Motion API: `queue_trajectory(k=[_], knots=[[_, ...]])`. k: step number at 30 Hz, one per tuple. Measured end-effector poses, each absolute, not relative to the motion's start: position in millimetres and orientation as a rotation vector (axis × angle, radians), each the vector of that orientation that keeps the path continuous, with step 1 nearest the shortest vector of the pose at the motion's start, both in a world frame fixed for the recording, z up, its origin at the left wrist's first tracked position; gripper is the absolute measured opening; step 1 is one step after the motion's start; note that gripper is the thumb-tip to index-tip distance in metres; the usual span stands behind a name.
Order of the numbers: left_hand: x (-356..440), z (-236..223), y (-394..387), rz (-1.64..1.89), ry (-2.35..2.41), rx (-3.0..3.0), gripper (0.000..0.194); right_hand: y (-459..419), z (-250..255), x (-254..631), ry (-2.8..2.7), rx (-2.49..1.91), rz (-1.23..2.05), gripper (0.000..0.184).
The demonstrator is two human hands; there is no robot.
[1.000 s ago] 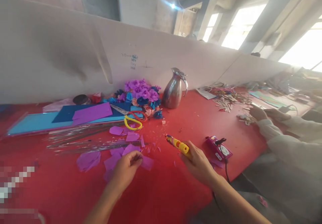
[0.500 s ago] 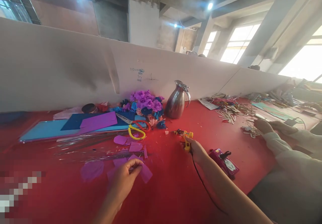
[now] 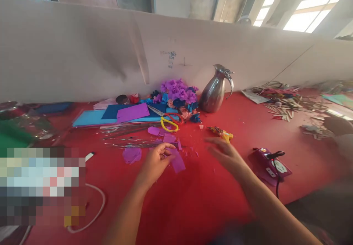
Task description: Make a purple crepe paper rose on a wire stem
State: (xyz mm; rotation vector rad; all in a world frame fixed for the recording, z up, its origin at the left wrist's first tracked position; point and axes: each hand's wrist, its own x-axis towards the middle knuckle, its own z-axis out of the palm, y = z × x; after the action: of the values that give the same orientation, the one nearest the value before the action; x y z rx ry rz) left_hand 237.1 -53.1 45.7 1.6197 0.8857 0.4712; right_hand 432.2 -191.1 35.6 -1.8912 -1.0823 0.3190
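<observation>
My left hand (image 3: 157,163) is in front of the purple paper scraps, its thumb and fingers curled closed together. What it holds, if anything, is hidden by the fingers. Just right of its fingertips is a purple paper strip (image 3: 178,161). My right hand (image 3: 224,153), slightly blurred, has its fingers stretched out and holds nothing. Beyond those fingers a yellow glue gun (image 3: 226,135) lies on the red table (image 3: 176,208). Farther back are scissors with yellow and red handles (image 3: 169,125), and a round purple paper piece (image 3: 131,155) lies left of my left hand.
A steel jug (image 3: 213,92) stands behind, beside purple and blue paper flowers (image 3: 179,90). Coloured sheets (image 3: 132,112) and thin wires (image 3: 132,142) lie at the left. A purple power strip (image 3: 271,166) with a plugged-in cord sits right. Another person's blurred hand (image 3: 336,127) shows at the far right.
My right hand has let go of the glue gun and drawn back with its fingers opening out. My left hand stays closed by the purple paper. The view has turned left and down.
</observation>
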Motion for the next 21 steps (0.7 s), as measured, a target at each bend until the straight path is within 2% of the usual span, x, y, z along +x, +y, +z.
queue_trajectory(k=[2,4,8,13,16,21], knots=[[237,43,-53,0.462,0.857,1.665,0.023,-170,45,406,-1.306,-1.813,0.695,0.027],[236,39,-52,0.448,0.837,1.689,0.020,-150,46,388,-1.415,-1.768,0.850,0.020],[233,33,-46,0.519,0.869,1.700,0.018,-124,36,380,-1.348,-1.745,0.894,0.017],[229,35,-40,0.837,0.929,1.613,0.026,-112,27,390,-0.797,-1.396,0.974,0.020],[229,38,-43,0.697,0.923,1.405,0.028,-112,21,391,-0.507,-1.170,1.091,0.023],[237,41,-55,0.583,0.854,1.180,0.033,-117,16,389,-0.266,-1.051,1.167,0.022]])
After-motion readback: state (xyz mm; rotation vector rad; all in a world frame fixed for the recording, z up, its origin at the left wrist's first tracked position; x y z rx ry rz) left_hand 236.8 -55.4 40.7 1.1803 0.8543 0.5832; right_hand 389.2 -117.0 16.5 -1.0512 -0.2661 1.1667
